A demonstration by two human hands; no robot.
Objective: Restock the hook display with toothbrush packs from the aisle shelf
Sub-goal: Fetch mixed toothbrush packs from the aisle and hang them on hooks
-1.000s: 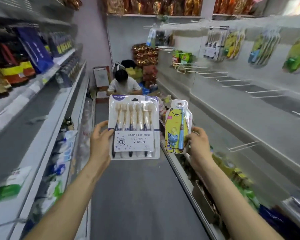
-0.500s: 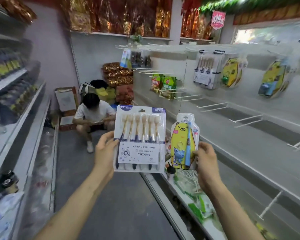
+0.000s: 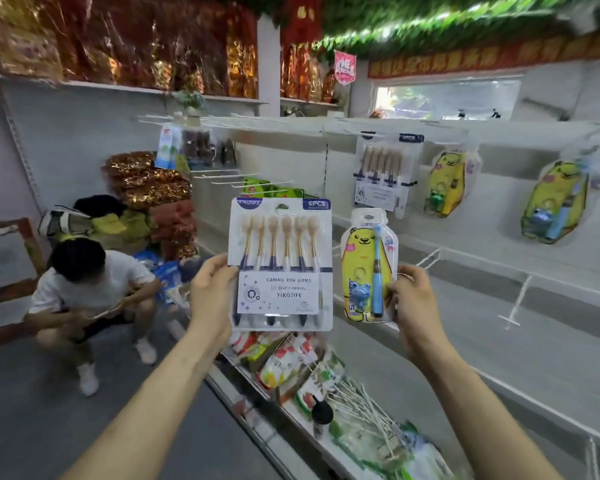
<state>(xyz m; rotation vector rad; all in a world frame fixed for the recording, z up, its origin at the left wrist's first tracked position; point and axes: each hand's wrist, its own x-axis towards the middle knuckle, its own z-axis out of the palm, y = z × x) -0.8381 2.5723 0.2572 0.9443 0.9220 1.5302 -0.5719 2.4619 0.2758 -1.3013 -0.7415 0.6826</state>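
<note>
My view has swung up toward the hook display point(image 3: 489, 209); below it, my left hand point(image 3: 210, 296) grips the six-brush pack point(image 3: 280, 265), my right hand point(image 3: 413, 306) pinches the bear toothbrush pack point(image 3: 368, 268). I'd line each hang-hole squarely onto its matching hook

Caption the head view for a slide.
Left hand holds a six-brush toothbrush pack, right hand a yellow bear toothbrush pack, facing the hook display.
</note>
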